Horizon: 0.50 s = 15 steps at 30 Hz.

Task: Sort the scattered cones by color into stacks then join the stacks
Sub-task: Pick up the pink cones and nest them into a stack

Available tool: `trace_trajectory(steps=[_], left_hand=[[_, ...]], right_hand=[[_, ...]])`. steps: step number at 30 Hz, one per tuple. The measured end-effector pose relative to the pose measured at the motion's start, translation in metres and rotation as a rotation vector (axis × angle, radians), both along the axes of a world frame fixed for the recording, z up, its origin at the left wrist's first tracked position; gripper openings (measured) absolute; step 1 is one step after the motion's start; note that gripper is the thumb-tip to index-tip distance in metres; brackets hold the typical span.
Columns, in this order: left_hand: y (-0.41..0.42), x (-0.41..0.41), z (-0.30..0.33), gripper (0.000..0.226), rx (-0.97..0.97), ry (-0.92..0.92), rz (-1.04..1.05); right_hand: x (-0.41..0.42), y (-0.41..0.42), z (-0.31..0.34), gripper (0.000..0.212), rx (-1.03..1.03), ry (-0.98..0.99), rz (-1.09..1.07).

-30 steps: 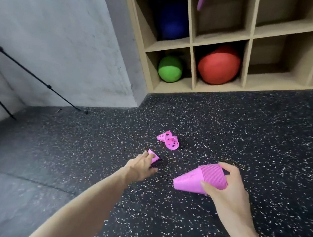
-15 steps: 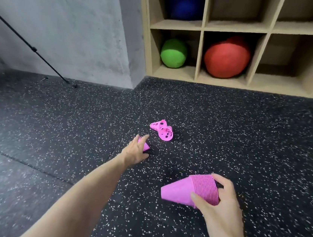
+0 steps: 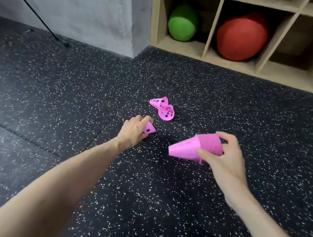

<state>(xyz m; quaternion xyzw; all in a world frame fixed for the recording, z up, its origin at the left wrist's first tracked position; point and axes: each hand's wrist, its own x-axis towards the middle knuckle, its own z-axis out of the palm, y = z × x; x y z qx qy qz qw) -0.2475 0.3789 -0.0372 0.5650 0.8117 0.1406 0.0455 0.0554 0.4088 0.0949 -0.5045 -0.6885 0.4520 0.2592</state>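
Our left hand (image 3: 134,130) grips a single pink cone (image 3: 148,130) on the floor (image 3: 231,111); our right hand (image 3: 224,156) holds the pink stack (image 3: 193,149). Two loose cones (image 3: 162,109) lie just beyond.

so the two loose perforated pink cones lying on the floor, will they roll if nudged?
Probably, in a curve: both perforated pink cones lie on their sides on the speckled rubber floor, which likely damps sliding. The holes and thin walls suggest they are light. They touch, so nudging one may shift the other.
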Motion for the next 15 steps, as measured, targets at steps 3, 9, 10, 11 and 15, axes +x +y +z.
trace_trajectory(steps=[3, 9, 10, 11, 15], left_hand=[[0.006, 0.014, 0.002, 0.072, 0.124, -0.096, -0.115], [0.014, 0.043, 0.001, 0.075, 0.336, -0.233, -0.242], [0.013, 0.047, 0.001, 0.076, 0.349, -0.239, -0.269], [0.013, 0.051, 0.001, 0.077, 0.359, -0.249, -0.283], [0.017, 0.061, 0.001, 0.068, 0.387, -0.32, -0.264]], right_hand=[[-0.015, 0.027, 0.002, 0.068, 0.077, -0.029, -0.005], [-0.041, 0.068, -0.011, 0.067, 0.199, -0.093, -0.039], [-0.045, 0.073, -0.015, 0.068, 0.205, -0.099, -0.039], [-0.049, 0.077, -0.019, 0.069, 0.205, -0.105, -0.031], [-0.058, 0.083, -0.035, 0.068, 0.169, -0.137, 0.052]])
